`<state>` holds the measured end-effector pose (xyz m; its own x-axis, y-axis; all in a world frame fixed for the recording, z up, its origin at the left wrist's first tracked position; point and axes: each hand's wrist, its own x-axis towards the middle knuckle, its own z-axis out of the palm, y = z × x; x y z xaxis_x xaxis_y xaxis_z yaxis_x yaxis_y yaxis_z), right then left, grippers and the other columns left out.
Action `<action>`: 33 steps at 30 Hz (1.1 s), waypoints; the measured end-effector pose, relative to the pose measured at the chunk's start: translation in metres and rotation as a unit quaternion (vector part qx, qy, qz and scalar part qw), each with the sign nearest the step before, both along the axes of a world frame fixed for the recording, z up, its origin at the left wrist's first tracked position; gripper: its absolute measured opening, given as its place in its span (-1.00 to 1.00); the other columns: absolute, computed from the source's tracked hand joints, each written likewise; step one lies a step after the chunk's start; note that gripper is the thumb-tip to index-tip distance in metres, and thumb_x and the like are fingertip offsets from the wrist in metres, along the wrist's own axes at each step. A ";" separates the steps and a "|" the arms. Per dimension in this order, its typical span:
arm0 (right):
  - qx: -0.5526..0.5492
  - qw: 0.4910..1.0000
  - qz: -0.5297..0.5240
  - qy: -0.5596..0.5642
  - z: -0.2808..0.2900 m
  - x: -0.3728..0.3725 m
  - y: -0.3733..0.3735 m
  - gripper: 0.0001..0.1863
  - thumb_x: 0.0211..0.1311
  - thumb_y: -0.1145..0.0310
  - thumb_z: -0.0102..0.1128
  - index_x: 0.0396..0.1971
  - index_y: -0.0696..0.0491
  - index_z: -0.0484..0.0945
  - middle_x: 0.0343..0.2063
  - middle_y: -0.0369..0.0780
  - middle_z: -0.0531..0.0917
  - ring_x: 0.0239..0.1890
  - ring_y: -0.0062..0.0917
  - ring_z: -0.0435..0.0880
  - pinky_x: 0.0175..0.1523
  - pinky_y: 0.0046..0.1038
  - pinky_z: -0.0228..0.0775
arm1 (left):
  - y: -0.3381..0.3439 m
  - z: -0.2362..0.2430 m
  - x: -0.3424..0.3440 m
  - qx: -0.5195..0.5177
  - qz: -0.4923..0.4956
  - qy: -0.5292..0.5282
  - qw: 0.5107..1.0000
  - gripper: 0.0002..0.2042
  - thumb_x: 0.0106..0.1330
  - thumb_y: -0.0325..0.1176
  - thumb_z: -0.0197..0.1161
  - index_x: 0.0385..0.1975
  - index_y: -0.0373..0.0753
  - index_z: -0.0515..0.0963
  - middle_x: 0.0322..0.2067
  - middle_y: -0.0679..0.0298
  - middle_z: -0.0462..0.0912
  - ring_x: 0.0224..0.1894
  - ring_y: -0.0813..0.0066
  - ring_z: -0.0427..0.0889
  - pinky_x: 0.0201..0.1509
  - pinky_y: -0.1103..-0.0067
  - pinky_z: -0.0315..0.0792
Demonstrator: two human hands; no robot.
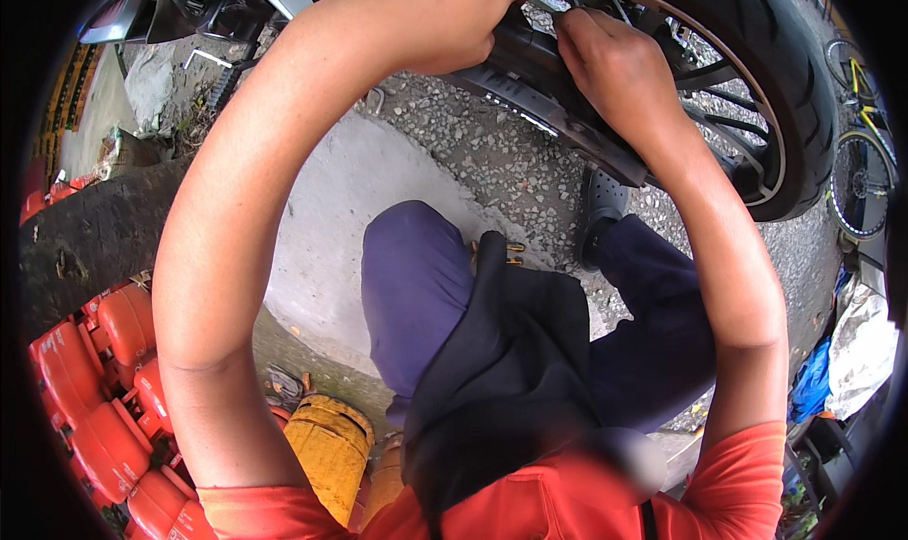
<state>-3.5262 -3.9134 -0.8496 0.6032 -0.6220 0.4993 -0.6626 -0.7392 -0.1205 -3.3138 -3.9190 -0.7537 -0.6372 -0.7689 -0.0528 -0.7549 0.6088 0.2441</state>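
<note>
A motorcycle wheel [728, 114] with dark spokes and a thick black tyre [809, 95] fills the upper right. Beside it a black swingarm-like bar [605, 152] slants down to the right. At the top edge, my left hand [459, 25] is closed against the bar's upper end, its fingertips mostly hidden. My right hand [619, 77] has its fingers curled in at the gap between bar and spokes. Whatever either hand pinches there is out of sight.
Red gas cylinders [109, 450] crowd the lower left, with a yellow cylinder [329, 450] beside them. A yellow-and-black object [515, 253] lies by my knee. My grey clog [605, 200] rests on gravel [482, 148] near a concrete slab [326, 228]. A bicycle [859, 162] stands far right.
</note>
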 end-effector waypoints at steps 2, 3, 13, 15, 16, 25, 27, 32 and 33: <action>0.001 1.000 0.002 0.008 -0.001 -0.001 0.000 -0.91 0.14 0.49 0.20 -0.36 0.13 0.51 -0.47 -0.11 0.62 -0.38 -0.19 0.69 -0.29 -0.23 0.54 | 0.002 -0.001 0.001 -0.017 -0.008 0.015 1.000 -0.80 0.06 -0.51 0.14 -0.36 -0.41 0.64 -0.42 -0.17 0.67 -0.24 -0.13 0.68 -0.13 0.16 0.54; 0.003 1.000 0.000 0.013 -0.001 0.000 0.001 -0.90 0.14 0.49 0.20 -0.35 0.13 0.51 -0.46 -0.11 0.63 -0.37 -0.19 0.69 -0.29 -0.23 0.55 | 0.002 -0.002 0.002 -0.018 -0.004 0.013 1.000 -0.81 0.06 -0.51 0.14 -0.36 -0.41 0.64 -0.42 -0.17 0.66 -0.25 -0.13 0.68 -0.13 0.16 0.54; 0.010 0.999 0.005 0.049 0.006 0.002 0.000 -0.89 0.13 0.52 0.17 -0.33 0.14 0.50 -0.44 -0.09 0.64 -0.34 -0.19 0.70 -0.27 -0.22 0.56 | -0.002 -0.008 -0.001 -0.007 0.022 -0.010 1.000 -0.83 0.05 -0.51 0.15 -0.41 -0.42 0.64 -0.44 -0.18 0.66 -0.26 -0.14 0.68 -0.14 0.17 0.55; 0.016 0.998 0.008 0.057 0.008 0.002 0.000 -0.89 0.12 0.52 0.16 -0.32 0.14 0.50 -0.43 -0.09 0.65 -0.34 -0.19 0.70 -0.27 -0.22 0.56 | -0.003 -0.010 -0.001 -0.006 0.026 -0.014 1.000 -0.83 0.05 -0.52 0.15 -0.41 -0.42 0.64 -0.44 -0.18 0.66 -0.26 -0.13 0.68 -0.13 0.17 0.55; 0.016 0.998 0.010 0.061 0.008 0.002 -0.001 -0.89 0.12 0.53 0.15 -0.32 0.14 0.50 -0.43 -0.09 0.65 -0.34 -0.19 0.70 -0.27 -0.21 0.56 | -0.003 -0.010 -0.001 -0.007 0.026 -0.012 1.000 -0.83 0.05 -0.52 0.15 -0.41 -0.42 0.64 -0.43 -0.18 0.66 -0.26 -0.13 0.68 -0.13 0.17 0.55; 0.054 0.998 0.029 0.028 0.009 0.000 -0.004 -0.87 0.22 0.46 0.25 -0.25 0.08 0.52 -0.39 -0.09 0.65 -0.31 -0.12 0.68 -0.26 -0.19 0.51 | 0.006 0.002 -0.001 -0.007 0.015 0.017 1.000 -0.81 0.06 -0.53 0.14 -0.38 -0.42 0.65 -0.40 -0.17 0.67 -0.23 -0.12 0.69 -0.10 0.19 0.55; 0.080 0.997 0.021 0.012 0.008 -0.001 -0.006 -0.87 0.24 0.45 0.25 -0.23 0.08 0.54 -0.37 -0.09 0.66 -0.29 -0.12 0.68 -0.24 -0.21 0.51 | 0.006 0.000 0.000 -0.015 0.016 0.017 1.000 -0.81 0.07 -0.53 0.14 -0.38 -0.41 0.65 -0.40 -0.17 0.67 -0.23 -0.11 0.69 -0.10 0.19 0.55; 0.127 0.991 0.001 -0.047 0.004 -0.003 -0.010 -0.87 0.29 0.41 0.23 -0.20 0.09 0.57 -0.34 -0.06 0.68 -0.28 -0.12 0.69 -0.22 -0.26 0.51 | 0.006 0.001 -0.001 -0.012 0.021 0.013 1.000 -0.81 0.07 -0.53 0.13 -0.38 -0.41 0.66 -0.40 -0.17 0.67 -0.23 -0.12 0.68 -0.09 0.19 0.55; 0.133 0.990 -0.007 -0.050 0.003 -0.003 -0.010 -0.87 0.29 0.41 0.23 -0.20 0.09 0.57 -0.35 -0.06 0.68 -0.28 -0.12 0.69 -0.22 -0.26 0.51 | 0.006 0.000 -0.001 -0.018 0.019 0.015 1.000 -0.82 0.07 -0.52 0.14 -0.39 -0.40 0.66 -0.40 -0.16 0.67 -0.23 -0.12 0.68 -0.10 0.19 0.56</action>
